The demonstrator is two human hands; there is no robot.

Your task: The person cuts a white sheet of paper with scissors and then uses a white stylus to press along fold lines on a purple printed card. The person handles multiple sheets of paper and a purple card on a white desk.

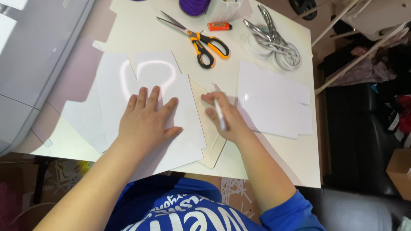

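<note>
Head view: your left hand (147,122) lies flat, fingers spread, pinning the white card (171,115); your right hand (222,117) grips a pen (219,112). Ease that pressure and the card could slide, skewing your line.

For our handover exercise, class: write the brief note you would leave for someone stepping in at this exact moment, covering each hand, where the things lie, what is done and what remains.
Left hand: flat, fingers spread, pressing the white card sheet onto the table.
Right hand: closed grip on a white pen, tip near the sheet's right edge, over the beige card beneath.
Nearby: cut white card pieces to the right; orange-handled scissors, orange lighter and metal punch pliers at the far edge.
Done: some card already cut to shape.
Left: no pen line visible yet; the marking along the edge looks unfinished.
</note>
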